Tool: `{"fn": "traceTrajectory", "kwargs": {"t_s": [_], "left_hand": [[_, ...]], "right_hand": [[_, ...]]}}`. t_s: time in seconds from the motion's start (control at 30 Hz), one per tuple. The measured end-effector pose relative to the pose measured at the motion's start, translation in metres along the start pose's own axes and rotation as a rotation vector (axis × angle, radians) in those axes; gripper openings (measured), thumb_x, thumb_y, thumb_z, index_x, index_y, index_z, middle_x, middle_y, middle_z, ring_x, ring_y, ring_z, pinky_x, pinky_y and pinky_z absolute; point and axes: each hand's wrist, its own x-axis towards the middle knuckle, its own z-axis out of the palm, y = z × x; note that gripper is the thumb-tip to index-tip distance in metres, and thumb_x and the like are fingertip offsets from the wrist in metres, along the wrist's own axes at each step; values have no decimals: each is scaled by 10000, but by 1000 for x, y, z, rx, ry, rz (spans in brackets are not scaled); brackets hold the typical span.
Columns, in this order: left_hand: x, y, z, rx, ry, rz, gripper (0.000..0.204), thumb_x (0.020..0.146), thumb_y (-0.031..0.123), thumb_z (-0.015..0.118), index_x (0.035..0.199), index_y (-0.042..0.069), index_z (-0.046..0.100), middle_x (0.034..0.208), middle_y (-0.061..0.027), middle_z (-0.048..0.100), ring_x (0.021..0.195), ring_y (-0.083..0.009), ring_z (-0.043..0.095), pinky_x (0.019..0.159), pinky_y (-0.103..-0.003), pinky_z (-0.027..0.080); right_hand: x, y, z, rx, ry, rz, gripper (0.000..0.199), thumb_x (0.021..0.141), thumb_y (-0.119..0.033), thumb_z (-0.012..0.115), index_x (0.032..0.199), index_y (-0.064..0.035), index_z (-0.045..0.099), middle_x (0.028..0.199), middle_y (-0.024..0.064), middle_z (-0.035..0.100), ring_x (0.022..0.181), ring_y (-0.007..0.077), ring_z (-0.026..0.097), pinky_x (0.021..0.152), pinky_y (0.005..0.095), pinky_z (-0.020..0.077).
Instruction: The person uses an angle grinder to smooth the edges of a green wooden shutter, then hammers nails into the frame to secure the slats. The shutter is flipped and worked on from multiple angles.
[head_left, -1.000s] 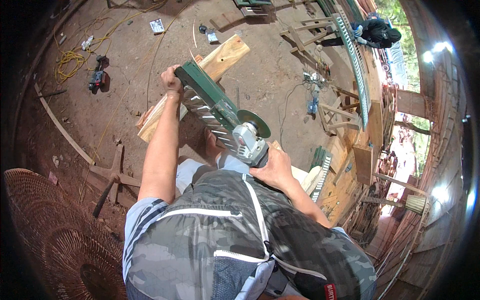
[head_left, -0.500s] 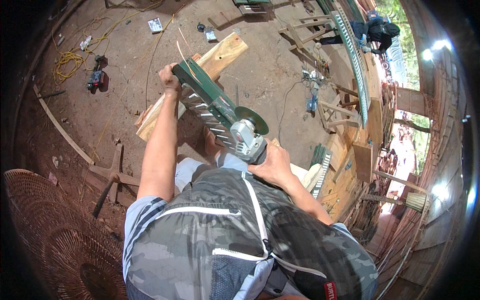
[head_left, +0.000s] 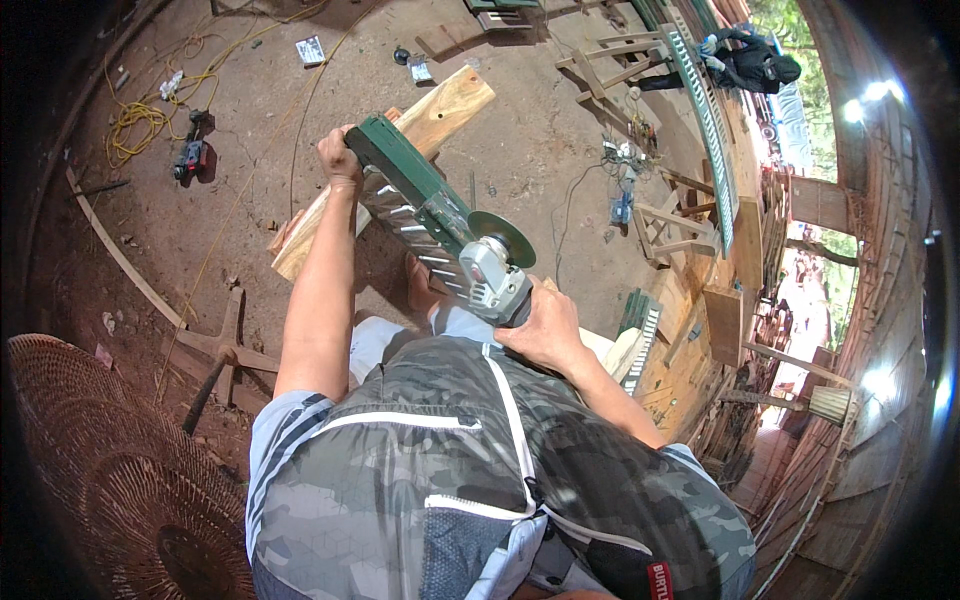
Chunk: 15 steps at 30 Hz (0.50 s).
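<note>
My left hand [head_left: 339,158] is closed round the far left end of a dark green bar [head_left: 405,160]. A row of silver prongs [head_left: 402,222] sticks out along the bar's near side. My right hand [head_left: 545,326] is wrapped round the body of a grey angle grinder [head_left: 492,280]. The grinder's round green disc [head_left: 503,238] stands at the bar's near right end; whether they touch I cannot tell. Beneath the bar, a pale wooden beam [head_left: 447,112] lies slantwise and carries it. My bare foot [head_left: 421,285] shows under the prongs.
A large woven fan-shaped piece [head_left: 110,460] fills the lower left. Yellow cord [head_left: 138,128] and a red-black power tool [head_left: 191,160] lie on the floor. Wooden trestles [head_left: 672,235] and a long slatted strip [head_left: 708,140] stand at right, where a person in dark clothes [head_left: 750,65] works.
The thin curved strips that rose above the green bar's far end are gone from view. The co-worker's hands have shifted up along the slatted strip. My hands have hardly moved.
</note>
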Motion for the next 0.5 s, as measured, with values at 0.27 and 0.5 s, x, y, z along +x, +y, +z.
{"fn": "traceTrajectory", "kwargs": {"t_s": [0.27, 0.5], "left_hand": [[0, -5, 1, 17, -4, 20, 74, 845, 33, 642, 837, 78, 700, 798, -133, 761, 714, -336, 745, 625, -428, 566], [1, -6, 3, -26, -2, 33, 80, 865, 27, 630, 811, 78, 659, 803, -141, 763, 693, -333, 744, 604, -421, 563]], "right_hand": [[-2, -5, -3, -11, 23, -24, 576, 659, -308, 849, 1063, 47, 643, 853, 282, 723, 880, 465, 731, 804, 504, 582], [-1, -5, -2, -12, 26, -13, 568, 658, -303, 846, 1060, 44, 643, 853, 286, 721, 879, 466, 730, 799, 510, 580]]}}
